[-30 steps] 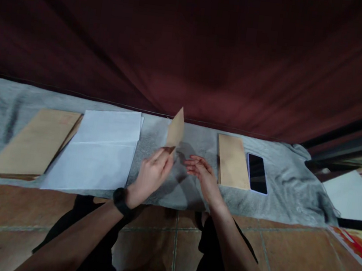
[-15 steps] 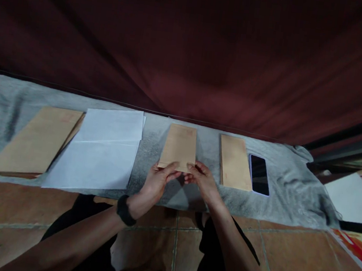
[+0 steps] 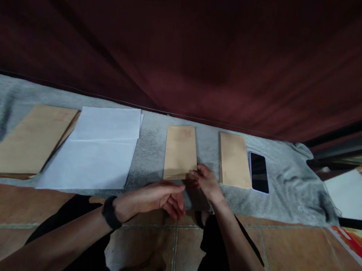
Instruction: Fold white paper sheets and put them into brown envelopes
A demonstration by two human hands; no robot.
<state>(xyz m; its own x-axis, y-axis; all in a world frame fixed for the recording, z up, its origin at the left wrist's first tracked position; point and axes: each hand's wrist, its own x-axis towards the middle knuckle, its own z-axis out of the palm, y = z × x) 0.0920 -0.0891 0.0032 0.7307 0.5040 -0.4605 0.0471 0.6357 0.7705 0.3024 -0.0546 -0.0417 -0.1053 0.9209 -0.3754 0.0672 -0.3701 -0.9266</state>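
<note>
A small brown envelope (image 3: pixel 180 152) lies flat on the grey cloth (image 3: pixel 280 183) in the middle. My right hand (image 3: pixel 204 180) pinches its near right corner with the fingertips. My left hand (image 3: pixel 156 197), with a black watch on the wrist, hovers off the envelope near the cloth's front edge, fingers loosely curled and holding nothing. A second brown envelope stack (image 3: pixel 234 160) lies just to the right of the first.
White sheets of paper (image 3: pixel 98 147) lie left of centre, with a larger brown envelope pile (image 3: pixel 25 140) beyond them. A black phone (image 3: pixel 258 172) rests right of the envelopes. A dark red curtain (image 3: pixel 192 44) hangs behind. Tiled floor (image 3: pixel 300 260) lies in front.
The envelope, held upright in my left hand, was laid flat on the cloth. My left hand then let go and drew back toward me; my right hand stays on the corner.
</note>
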